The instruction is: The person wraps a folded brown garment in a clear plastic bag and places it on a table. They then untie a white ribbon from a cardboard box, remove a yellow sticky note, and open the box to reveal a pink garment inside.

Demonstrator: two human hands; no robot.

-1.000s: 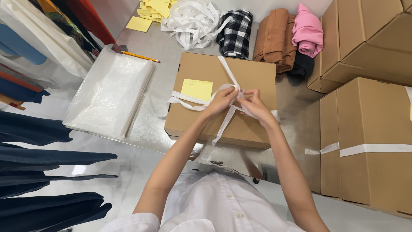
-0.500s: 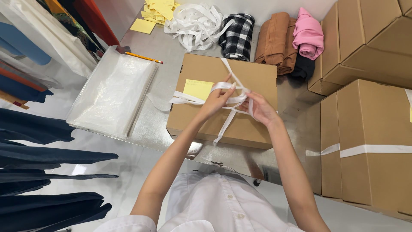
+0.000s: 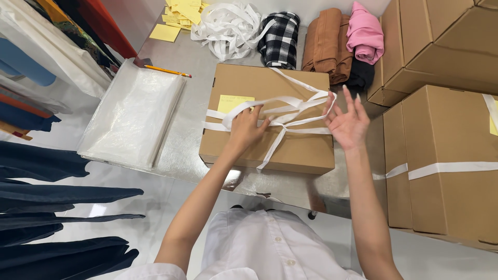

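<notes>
A flat brown cardboard box [image 3: 290, 150] lies on the shiny metal table [image 3: 192, 129] in front of me. It carries a yellow sticky note [image 3: 234, 102], and a white ribbon [image 3: 290, 106] crosses its top. My left hand [image 3: 246, 129] rests on the lid and grips one loop of the ribbon near the note. My right hand [image 3: 347, 122] is at the box's right edge with its fingers spread; thumb and forefinger pinch the other loop, which is pulled out to the right. Loose ribbon tails hang towards the box's front edge.
A stack of clear plastic bags [image 3: 129, 119] lies left of the box, with a pencil [image 3: 166, 71] behind it. At the back are yellow notes [image 3: 179, 13], a ribbon heap [image 3: 228, 26] and folded clothes [image 3: 324, 44]. Taped cardboard boxes [image 3: 446, 155] stand right; dark garments [image 3: 52, 186] hang left.
My hands were together over the knot at the box's middle. They have drawn apart, left hand to the left and right hand to the right, stretching the two ribbon loops.
</notes>
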